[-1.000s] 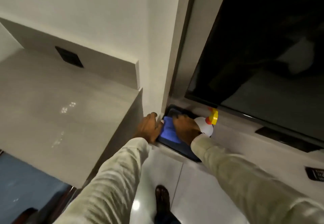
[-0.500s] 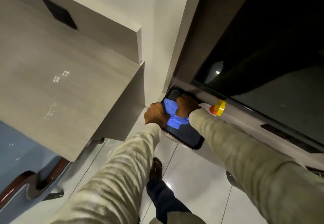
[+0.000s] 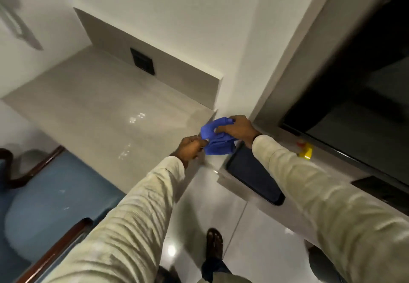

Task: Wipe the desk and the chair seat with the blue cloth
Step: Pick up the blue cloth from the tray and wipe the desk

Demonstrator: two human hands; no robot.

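Both of your hands grip the blue cloth point(image 3: 218, 137), bunched in the air over the right corner of the bench point(image 3: 106, 114). Your left hand point(image 3: 190, 148) pinches its lower left edge; your right hand point(image 3: 240, 128) closes over the top. Just right of the cloth, a dark tray point(image 3: 254, 177) lies on a lower ledge, with a yellow-capped bottle point(image 3: 305, 151) beyond your right sleeve. Left of your left sleeve sits the blue chair seat point(image 3: 44, 205).

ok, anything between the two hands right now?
Only the blue cloth: the head view shows it bunched between the left hand and right hand, both gripping it, over the desk corner.
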